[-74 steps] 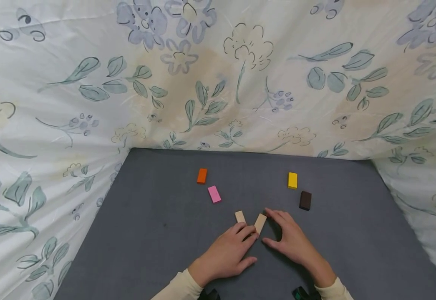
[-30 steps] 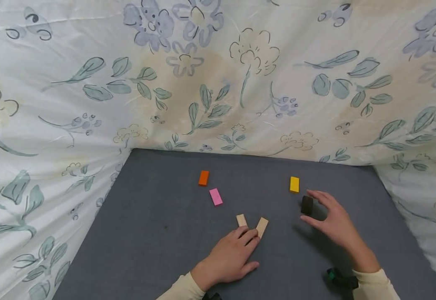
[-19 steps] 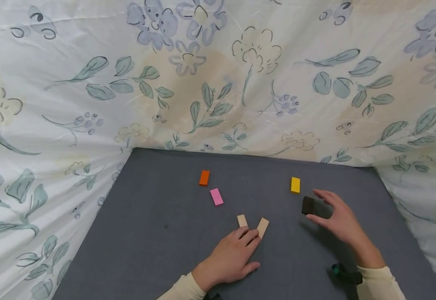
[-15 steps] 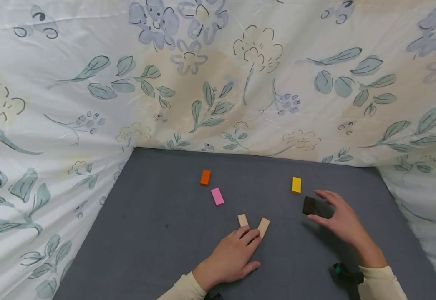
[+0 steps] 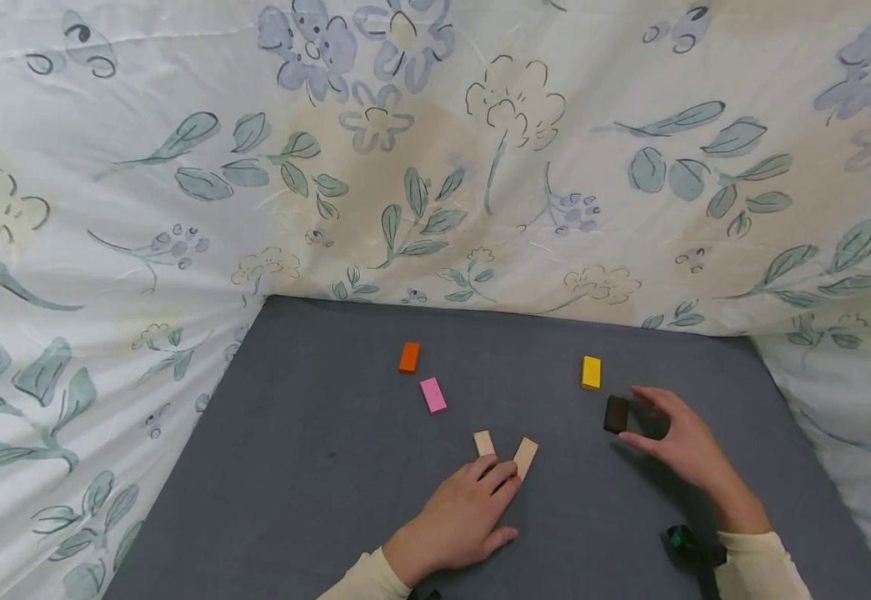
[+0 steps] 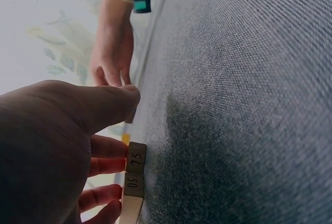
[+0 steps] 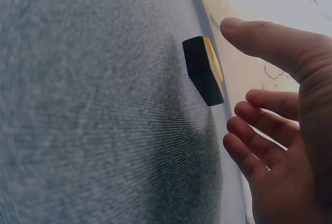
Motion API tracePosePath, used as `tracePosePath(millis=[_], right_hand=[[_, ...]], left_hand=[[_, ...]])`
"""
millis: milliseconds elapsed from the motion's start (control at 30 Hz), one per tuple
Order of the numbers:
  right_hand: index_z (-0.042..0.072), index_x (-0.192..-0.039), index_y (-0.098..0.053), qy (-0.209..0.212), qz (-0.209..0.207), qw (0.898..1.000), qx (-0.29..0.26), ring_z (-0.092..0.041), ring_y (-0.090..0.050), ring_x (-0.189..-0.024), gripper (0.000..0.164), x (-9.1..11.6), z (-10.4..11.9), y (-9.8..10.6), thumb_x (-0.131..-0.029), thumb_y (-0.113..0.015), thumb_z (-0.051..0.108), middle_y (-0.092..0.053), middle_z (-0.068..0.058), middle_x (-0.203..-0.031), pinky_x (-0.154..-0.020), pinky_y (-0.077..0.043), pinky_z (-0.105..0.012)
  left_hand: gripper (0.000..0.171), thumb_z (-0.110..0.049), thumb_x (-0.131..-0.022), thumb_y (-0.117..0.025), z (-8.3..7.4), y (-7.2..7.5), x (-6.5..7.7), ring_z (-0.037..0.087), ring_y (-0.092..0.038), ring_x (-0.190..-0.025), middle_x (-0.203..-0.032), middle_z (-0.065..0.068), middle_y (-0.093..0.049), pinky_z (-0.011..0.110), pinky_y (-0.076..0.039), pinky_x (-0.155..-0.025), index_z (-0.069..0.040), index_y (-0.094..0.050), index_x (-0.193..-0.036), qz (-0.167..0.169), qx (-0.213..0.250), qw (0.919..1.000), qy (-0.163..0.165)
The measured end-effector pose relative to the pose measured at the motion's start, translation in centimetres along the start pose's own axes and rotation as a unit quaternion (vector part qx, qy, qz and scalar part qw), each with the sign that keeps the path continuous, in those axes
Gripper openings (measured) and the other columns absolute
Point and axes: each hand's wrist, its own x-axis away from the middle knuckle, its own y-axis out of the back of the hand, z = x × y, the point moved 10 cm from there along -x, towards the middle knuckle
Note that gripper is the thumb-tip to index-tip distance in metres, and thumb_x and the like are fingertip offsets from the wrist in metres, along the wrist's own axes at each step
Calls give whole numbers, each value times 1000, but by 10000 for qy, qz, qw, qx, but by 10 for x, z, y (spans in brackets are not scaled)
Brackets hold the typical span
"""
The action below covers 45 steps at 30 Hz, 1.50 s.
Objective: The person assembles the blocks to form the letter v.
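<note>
My left hand (image 5: 461, 514) lies with relaxed fingers over two pale wooden blocks that fan apart in a V. The left block (image 5: 484, 443) and the right block (image 5: 526, 454) are partly hidden under the fingertips. In the left wrist view, printed numbers show on the ends of the near block (image 6: 133, 182) and the far block (image 6: 136, 154). Farther right, my right hand (image 5: 683, 437) is spread beside a dark brown block (image 5: 616, 414), thumb and fingers apart. The right wrist view shows a gap between those fingers and the dark block (image 7: 203, 68).
An orange block (image 5: 408, 358) and a pink block (image 5: 432, 395) lie at the back left. Behind the dark block sits a yellow block (image 5: 591, 372). Grey cloth (image 5: 292, 467) covers the table, and a floral curtain (image 5: 435, 150) hangs around its back and sides.
My right hand has left the right wooden block and moved right to the dark brown block. My left hand has stayed on the wooden blocks. Over the last half second, little has moved.
</note>
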Motion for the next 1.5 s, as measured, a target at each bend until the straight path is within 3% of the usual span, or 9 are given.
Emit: tracePosePath(millis=[633,1500], right_hand=[[-6,-154,-51,149,71,9999,11,-50,-57,-125,86,-8,0,-9,-90,-92,34,-54,-30,-147,-102,-46,-69],[-4,-151,-56,6,222,9997,35,-50,-57,-126,73,-9,-7,-14,-92,-89,25,-54,-31,-148,-101,-45,-71]], left_hand=[[64,-55,-104,-70,2,1,-1,19,-44,-145,-160,-3,-48,35,-43,-117,-18,-59,-155,11,59,10000,51],[65,-55,-105,-69,1,3,0,20,-42,-148,-161,-2,-47,35,-42,-118,-17,-57,-156,-10,88,10000,-45]])
